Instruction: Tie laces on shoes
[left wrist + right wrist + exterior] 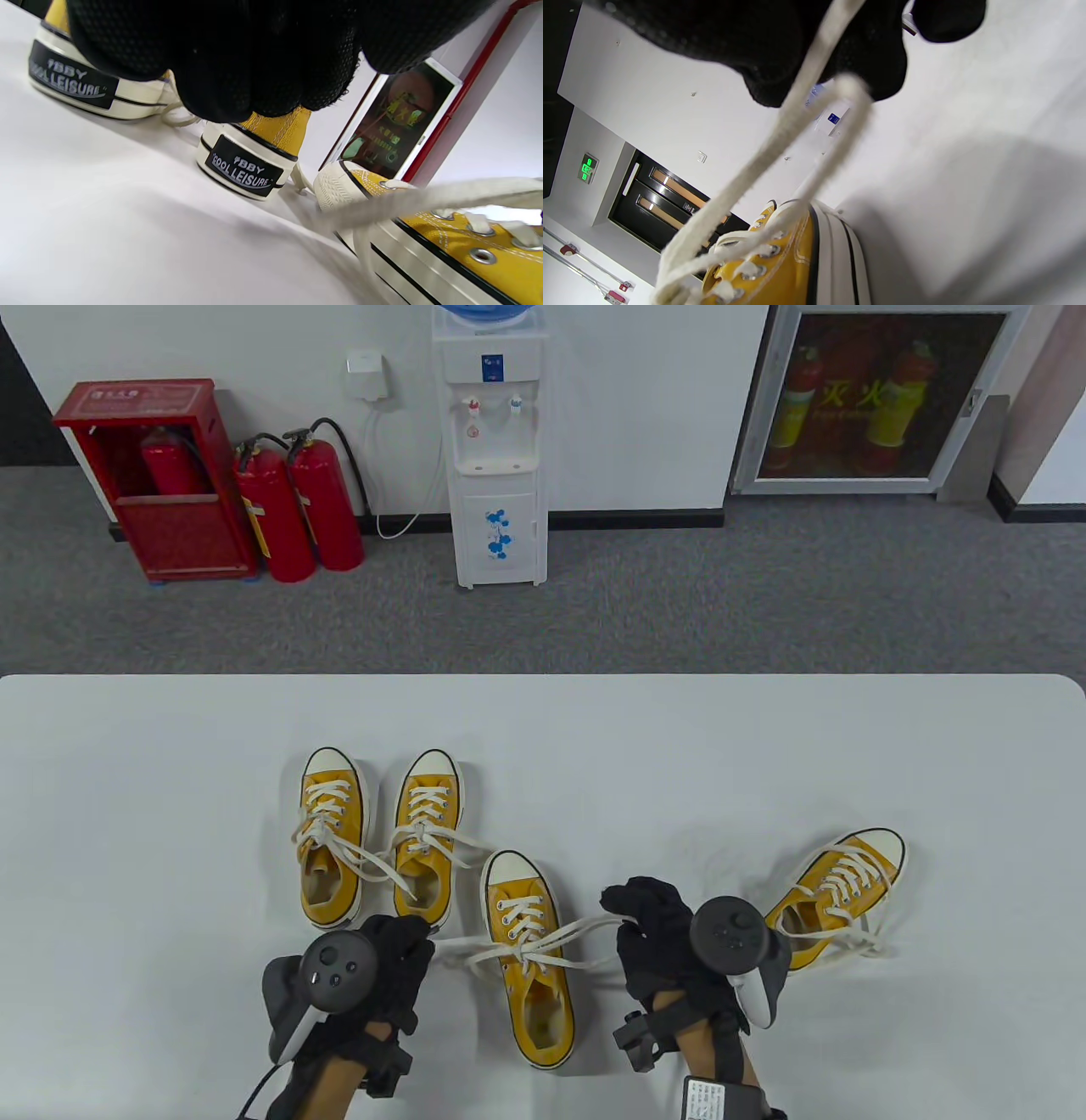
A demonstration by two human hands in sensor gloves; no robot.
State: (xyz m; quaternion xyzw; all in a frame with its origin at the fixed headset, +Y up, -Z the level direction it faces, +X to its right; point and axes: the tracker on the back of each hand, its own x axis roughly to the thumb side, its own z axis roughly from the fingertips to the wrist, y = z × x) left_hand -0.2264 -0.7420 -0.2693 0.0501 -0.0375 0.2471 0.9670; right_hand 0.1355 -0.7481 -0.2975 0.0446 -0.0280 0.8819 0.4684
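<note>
Both hands (373,959) (649,920) seemingly pinch lace loops (577,931) on centre shoe (533,950).

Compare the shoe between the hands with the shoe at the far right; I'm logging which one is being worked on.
The middle shoe points straight away from the person, while the right shoe lies angled toward the table's right. The middle shoe's laces are pulled out sideways by the left hand and right hand; the right shoe's laces lie slack on the table, unheld. Both are yellow with white toe caps.
</note>
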